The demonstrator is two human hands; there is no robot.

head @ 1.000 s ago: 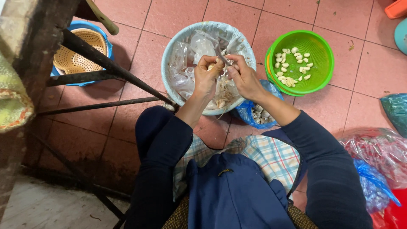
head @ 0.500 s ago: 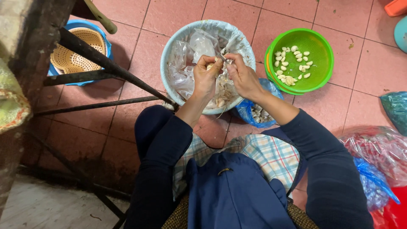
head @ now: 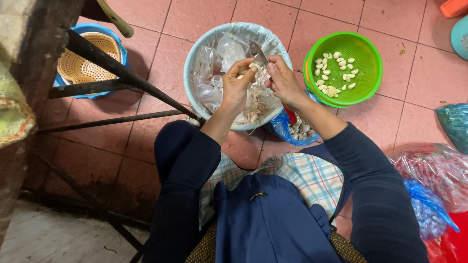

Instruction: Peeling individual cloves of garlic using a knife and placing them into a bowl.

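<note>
Pink tiled floor (head: 204, 160), pale basin (head: 195, 58), hands peeling

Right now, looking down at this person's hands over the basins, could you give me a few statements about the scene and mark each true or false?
1. The round green plastic colander holds peeled garlic cloves. True.
2. The left hand holds a garlic clove. True.
3. The right hand is empty. False: its grip is on a small knife.
4. Both hands work above the green colander. False: above the pale blue basin lined with clear plastic.
</note>
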